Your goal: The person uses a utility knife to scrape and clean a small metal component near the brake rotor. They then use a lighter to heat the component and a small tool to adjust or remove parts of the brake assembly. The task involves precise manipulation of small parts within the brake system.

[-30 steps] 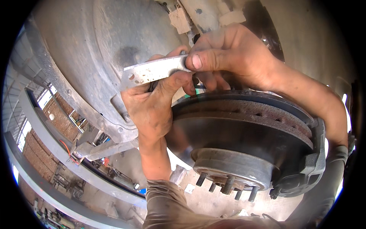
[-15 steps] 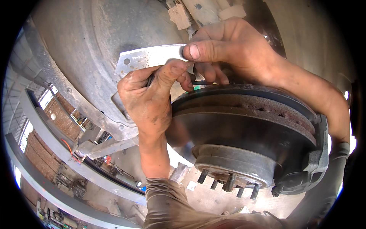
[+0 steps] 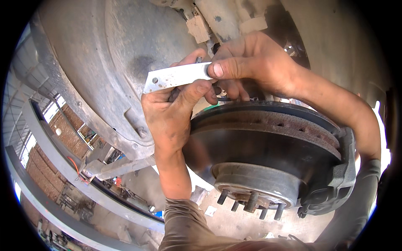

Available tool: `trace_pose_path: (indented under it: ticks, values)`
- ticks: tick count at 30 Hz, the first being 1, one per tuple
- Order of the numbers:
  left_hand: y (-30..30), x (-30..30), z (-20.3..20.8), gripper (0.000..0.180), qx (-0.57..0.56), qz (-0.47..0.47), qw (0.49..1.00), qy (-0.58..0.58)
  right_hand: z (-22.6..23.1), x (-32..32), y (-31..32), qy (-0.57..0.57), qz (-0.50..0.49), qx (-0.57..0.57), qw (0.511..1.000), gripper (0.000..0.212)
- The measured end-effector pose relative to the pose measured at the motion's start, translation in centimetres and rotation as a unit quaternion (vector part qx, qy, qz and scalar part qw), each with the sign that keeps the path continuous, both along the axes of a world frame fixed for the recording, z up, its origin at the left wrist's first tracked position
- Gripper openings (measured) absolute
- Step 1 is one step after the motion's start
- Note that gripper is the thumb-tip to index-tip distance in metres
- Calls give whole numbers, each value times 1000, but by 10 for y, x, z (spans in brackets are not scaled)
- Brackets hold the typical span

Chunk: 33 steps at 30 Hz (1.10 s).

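My right hand pinches the right end of a flat silver utility knife blade between thumb and fingers. The blade has a slanted left end, a small round hole and brown specks. Just beneath and behind it is my left hand, fingers curled and thumb bent in near the blade's lower edge. A small dark threaded tip shows above the blade beside a left fingertip; what the left fingers grip is mostly hidden. Both hands are above a brake disc with a rusty vented edge.
Wheel studs stick out from the hub below the disc. A brake caliper sits at the disc's right side. Behind the hands curves a dusty wheel-arch liner. Grey curved metal beams run along the left.
The blade and both hands have shifted slightly right and down in the picture. A left fingertip and the threaded tip now show above the blade.
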<state>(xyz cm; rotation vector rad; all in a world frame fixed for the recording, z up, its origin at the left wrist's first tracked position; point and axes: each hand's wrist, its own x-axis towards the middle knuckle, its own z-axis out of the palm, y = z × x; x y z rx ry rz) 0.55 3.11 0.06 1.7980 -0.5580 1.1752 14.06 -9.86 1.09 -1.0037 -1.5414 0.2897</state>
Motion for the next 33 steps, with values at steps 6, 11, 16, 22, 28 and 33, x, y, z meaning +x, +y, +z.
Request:
trace_pose_path:
  ticks: [6, 11, 16, 22, 28, 33]
  values:
    - [1, -4, -1, 40, -25, -16, 999, 25, 1, -1, 2, 12, 10, -5, 1000, 24]
    - [2, -1, -2, 37, 5, -30, 1000, 4, -1, -2, 0, 12, 2, 12, 1000, 27]
    - [1, -1, -2, 35, -11, -34, 999, -3, -2, 0, 3, -3, 0, 13, 1000, 29]
    - [-2, -3, -4, 32, -8, 8, 1000, -23, -3, -2, 3, -7, 0, 2, 1000, 30]
    - [0, -4, -5, 28, 18, 28, 999, -43, -4, -3, 4, -6, 10, 7, 1000, 29]
    - [-5, -3, -5, 23, 1, 44, 998, -45, -6, -3, 6, 1, 17, 17, 1000, 29]
